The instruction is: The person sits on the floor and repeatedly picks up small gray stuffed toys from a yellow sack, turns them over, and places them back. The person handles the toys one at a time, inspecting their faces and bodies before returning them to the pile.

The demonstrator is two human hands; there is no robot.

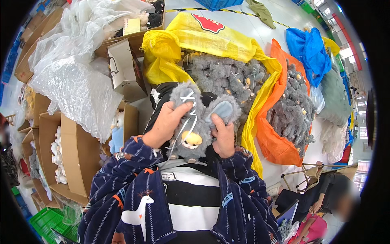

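A grey plush doll (195, 151) with long ears and a small face under yellow hair lies over my lap, its ears pointing away from me. My left hand (165, 123) is closed on its left ear, thumb on the front. White ribbon (187, 99) criss-crosses that ear, and a loose end trails down past the face. With my right hand (223, 137) I pinch the lower part of the other ear (224, 110), whose inside is smooth blue-grey. The fingers behind both ears are hidden.
Ahead, a yellow sack (260, 53) holds many grey plush dolls; an orange sack (273, 142) beside it holds more. Cardboard boxes (75, 150) with plush toys and clear plastic sheeting (77, 81) crowd the left. Another person (313, 195) sits at lower right.
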